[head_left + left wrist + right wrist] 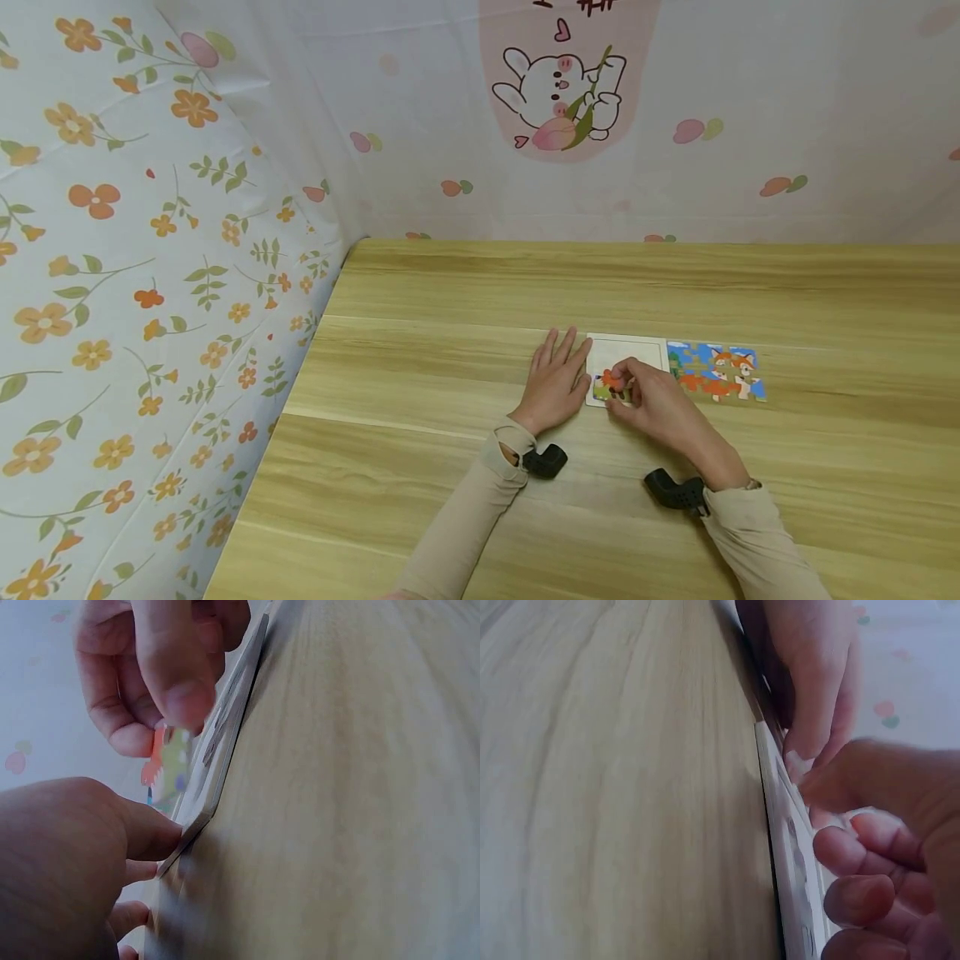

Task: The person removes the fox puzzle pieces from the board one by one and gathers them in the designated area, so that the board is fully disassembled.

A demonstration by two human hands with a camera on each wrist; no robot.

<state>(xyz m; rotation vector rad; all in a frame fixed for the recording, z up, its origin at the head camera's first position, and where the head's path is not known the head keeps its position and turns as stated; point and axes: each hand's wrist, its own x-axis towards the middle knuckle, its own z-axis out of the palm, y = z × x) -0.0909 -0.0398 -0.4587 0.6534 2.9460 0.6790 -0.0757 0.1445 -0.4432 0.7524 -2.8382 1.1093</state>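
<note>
A white puzzle tray (626,352) lies on the wooden table, with colourful puzzle pieces at its lower left corner. My left hand (553,385) rests along the tray's left side, fingers extended, its thumb at the edge in the left wrist view. Over the tray, my right hand (663,407) pinches a puzzle piece (174,761) between thumb and fingers. The piece shows orange and green and stands tilted just above the tray's lower left corner. In the right wrist view, the curled fingers hide most of it.
To the right of the tray lies a group of puzzle pieces (705,367) with a fox picture on blue. Black wrist-camera mounts (547,462) hang by both wrists. A printed curtain (420,125) borders the table (420,375) at the back and left.
</note>
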